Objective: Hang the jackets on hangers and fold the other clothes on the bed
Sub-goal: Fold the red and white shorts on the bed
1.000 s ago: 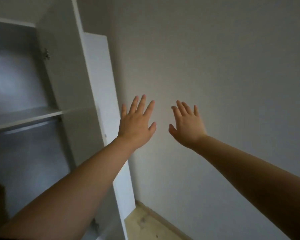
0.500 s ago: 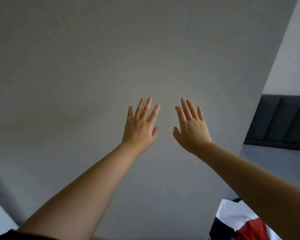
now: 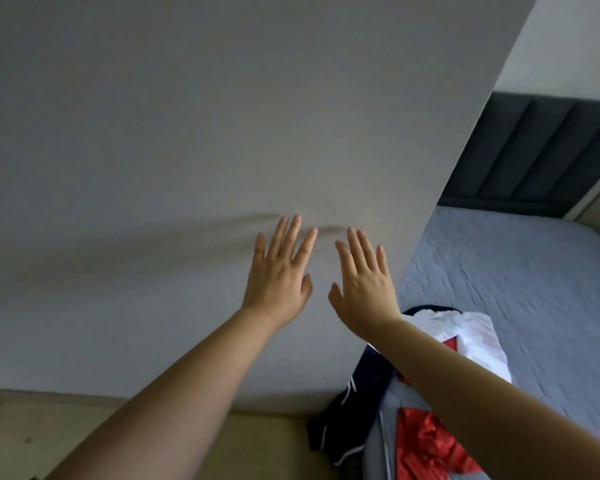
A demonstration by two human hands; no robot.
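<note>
My left hand [image 3: 278, 271] and my right hand [image 3: 363, 285] are stretched out in front of me, side by side, fingers straight and spread, holding nothing. Below my right forearm a heap of clothes lies on the bed [image 3: 520, 271]: a white garment [image 3: 475, 334], a red garment [image 3: 426, 445] and a dark navy jacket with white stripes [image 3: 357, 403] that hangs over the mattress edge. My right arm covers part of the heap. No hanger is in view.
A plain grey wall [image 3: 187, 133] fills the left and centre. The bed has a blue-grey quilted cover and a dark padded headboard [image 3: 541, 157] at the right. A strip of light wooden floor [image 3: 84, 431] runs along the bottom left.
The view has swung right and down, from the white wardrobe past the wall to the bed and the clothes. Both hands stay open and raised side by side.
</note>
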